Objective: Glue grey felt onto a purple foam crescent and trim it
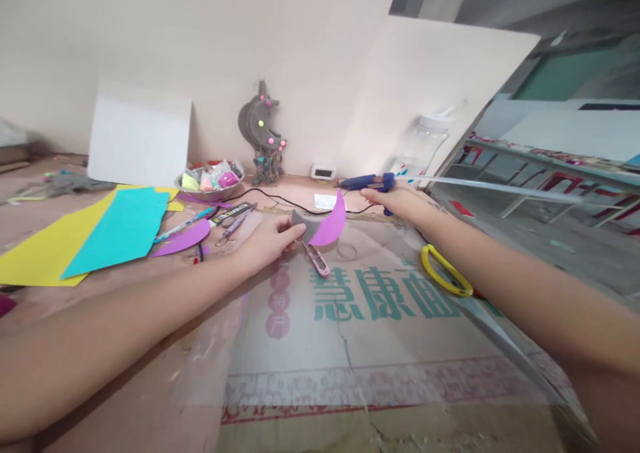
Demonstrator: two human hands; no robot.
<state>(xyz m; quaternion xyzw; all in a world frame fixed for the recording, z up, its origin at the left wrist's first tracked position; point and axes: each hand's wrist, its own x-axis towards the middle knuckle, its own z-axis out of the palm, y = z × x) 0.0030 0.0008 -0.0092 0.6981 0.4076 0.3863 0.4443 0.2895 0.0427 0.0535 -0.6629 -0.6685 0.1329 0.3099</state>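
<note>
My left hand (273,241) pinches a crescent whose left end is grey (309,227) and whose right part is purple (332,223). Just below it, a pink-handled tool (318,261) lies on the printed plastic sheet (300,353). Farther right, my right hand (393,201) is closed round a blue glue gun (367,183), its nozzle pointing left toward the crescent's upper tip. A long clear glue stick (480,185) sticks out of the gun's back. Under my right forearm are yellow-handled scissors (445,273), partly covered.
Yellow (30,253) and cyan sheets (117,233) lie left, beside pens and a purple piece (185,238). Behind stand a bowl of coloured clay (213,179), a grey moon ornament (263,129), a small clock (323,172) and a clear bottle (425,143). A black cord crosses behind my hands.
</note>
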